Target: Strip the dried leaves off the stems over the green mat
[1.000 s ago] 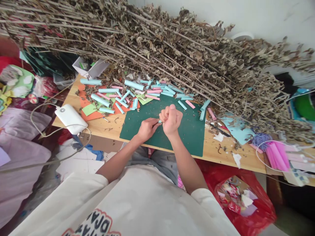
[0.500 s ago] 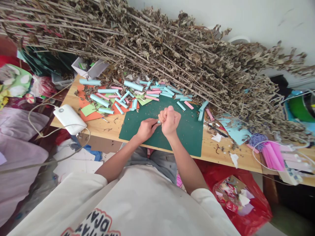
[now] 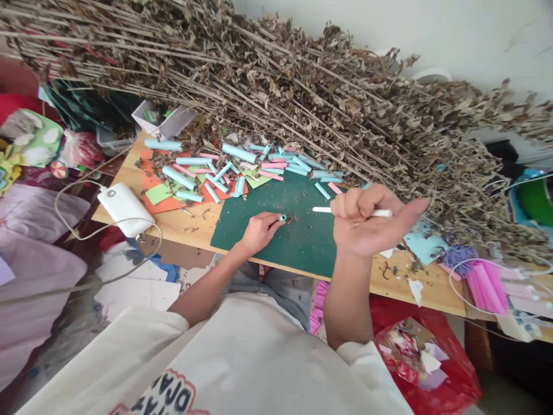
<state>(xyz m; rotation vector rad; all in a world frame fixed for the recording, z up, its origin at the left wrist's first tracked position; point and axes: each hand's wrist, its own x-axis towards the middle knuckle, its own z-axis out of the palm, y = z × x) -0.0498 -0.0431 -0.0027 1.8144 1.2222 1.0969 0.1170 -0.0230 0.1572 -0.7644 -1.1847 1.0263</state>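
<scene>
My left hand (image 3: 260, 231) rests on the green cutting mat (image 3: 302, 251), its fingers closed round a small light-blue paper tube (image 3: 282, 218) whose open end faces right. Dark dry crumbs (image 3: 292, 218) lie on the mat beside that end. Above the mat's right part, my right hand (image 3: 367, 222) is raised with a thin white stick (image 3: 322, 210) gripped under its curled fingers. The thumb points out to the right. Both ends of the stick show on either side of the fingers. Several blue and pink paper tubes (image 3: 239, 152) lie beyond the mat.
Dried leafy stalks (image 3: 276, 86) are heaped along the table's back. A white power bank (image 3: 125, 208) with a cable lies at the left. On the right are purple yarn (image 3: 460, 259) and pink paper (image 3: 487, 285). A red bag (image 3: 453, 369) of scraps stands below the table edge.
My right hand has moved right, away from the left hand, and the white stick now shows in it. The tube's open end and crumbs have come into sight. The view has shifted slightly.
</scene>
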